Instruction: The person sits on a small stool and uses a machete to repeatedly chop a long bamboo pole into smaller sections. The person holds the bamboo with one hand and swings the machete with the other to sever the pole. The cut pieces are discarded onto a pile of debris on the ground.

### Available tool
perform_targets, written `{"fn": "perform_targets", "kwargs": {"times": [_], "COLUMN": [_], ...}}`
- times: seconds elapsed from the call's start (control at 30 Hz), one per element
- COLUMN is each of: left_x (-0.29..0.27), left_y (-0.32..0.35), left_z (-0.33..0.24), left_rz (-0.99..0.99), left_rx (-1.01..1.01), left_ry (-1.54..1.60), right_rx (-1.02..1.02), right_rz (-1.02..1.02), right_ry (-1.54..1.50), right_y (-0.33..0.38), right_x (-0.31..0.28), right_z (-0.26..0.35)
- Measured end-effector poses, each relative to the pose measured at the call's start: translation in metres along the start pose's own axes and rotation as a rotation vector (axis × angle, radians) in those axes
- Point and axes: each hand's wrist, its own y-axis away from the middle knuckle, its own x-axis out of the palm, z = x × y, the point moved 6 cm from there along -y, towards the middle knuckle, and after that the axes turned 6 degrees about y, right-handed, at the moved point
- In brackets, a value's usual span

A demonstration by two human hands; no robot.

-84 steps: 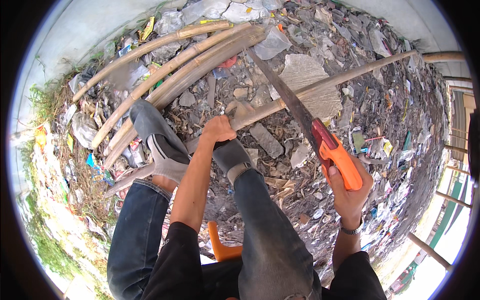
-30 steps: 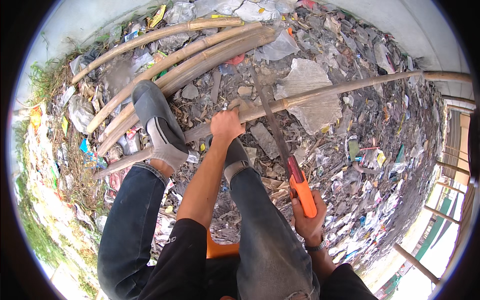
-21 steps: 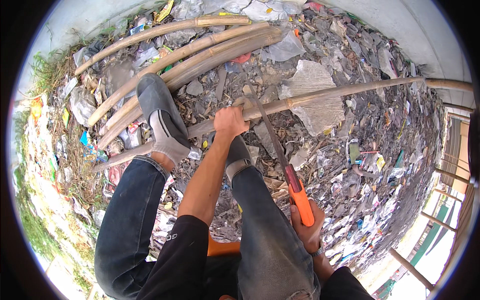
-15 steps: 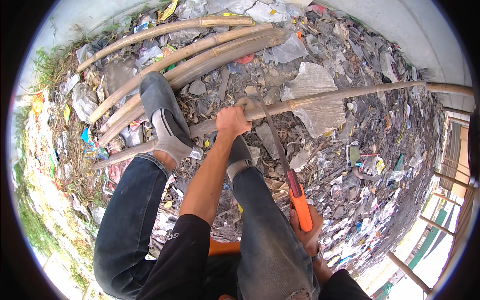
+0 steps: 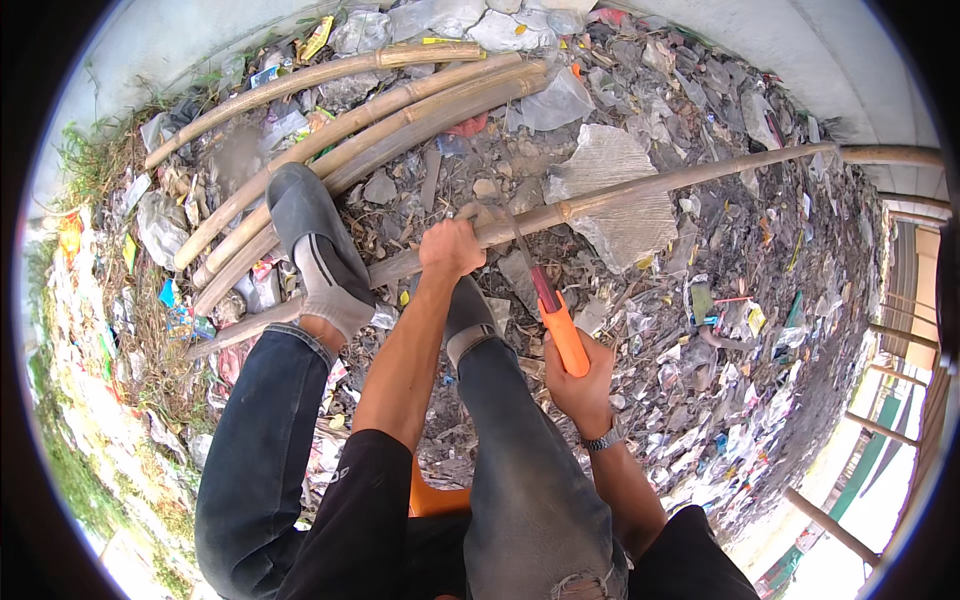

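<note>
A long bamboo pole [image 5: 690, 177] lies slantwise across the ground, rising toward the right. My left hand [image 5: 452, 248] is closed around it near the middle, just right of my left shoe [image 5: 318, 215], whose foot is by the pole's lower part. My right hand [image 5: 583, 378] grips the orange handle of a hand saw [image 5: 564, 338]. Its narrow blade crosses the pole a little to the right of my left hand, with the tip pointing away from me. How deep the teeth sit in the bamboo cannot be made out.
Several cut bamboo lengths [image 5: 330, 130] lie side by side at the upper left. A broken concrete slab [image 5: 610, 225] is under the pole. Plastic litter and rubble cover the ground, a pale wall [image 5: 840, 60] runs along the far side, and poles stand at right.
The saw has been pushed forward, away from me, and its handle is now closer to the pole. My right hand moved up with it; my left hand keeps its hold.
</note>
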Motion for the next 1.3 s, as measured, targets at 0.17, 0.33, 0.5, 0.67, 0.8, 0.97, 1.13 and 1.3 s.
{"fn": "perform_targets", "kwargs": {"times": [0.17,0.33,0.5,0.67,0.8,0.97,1.13,1.3], "left_x": [-0.013,0.002,-0.001,-0.010,0.007,0.008,-0.006,-0.015], "left_y": [-0.018,-0.004,0.002,-0.002,-0.001,-0.006,-0.010,-0.007], "left_z": [-0.005,0.008,-0.011,-0.001,0.008,-0.007,-0.011,0.006], "left_rz": [-0.017,-0.038,0.013,0.021,0.008,0.006,0.062,0.019], "left_rx": [0.007,-0.025,-0.012,-0.026,-0.059,-0.017,-0.045,-0.095], "left_ry": [0.021,0.004,0.004,-0.024,-0.032,-0.026,-0.029,-0.051], "right_rx": [-0.036,-0.002,-0.197,-0.077,-0.111,-0.106,-0.112,-0.196], "right_rz": [0.050,0.115,-0.016,0.086,0.118,0.009,0.070,0.027], "right_ry": [0.210,0.262,0.130,0.168,0.291,0.006,-0.036,0.233], "right_y": [0.089,0.150,0.019,0.086,0.146,0.021,0.015,0.134], "right_x": [-0.046,-0.074,0.030,-0.017,-0.059,0.021,0.009,-0.036], "right_z": [-0.051,-0.073,-0.073,-0.101,-0.095,-0.084,-0.102,-0.102]}}
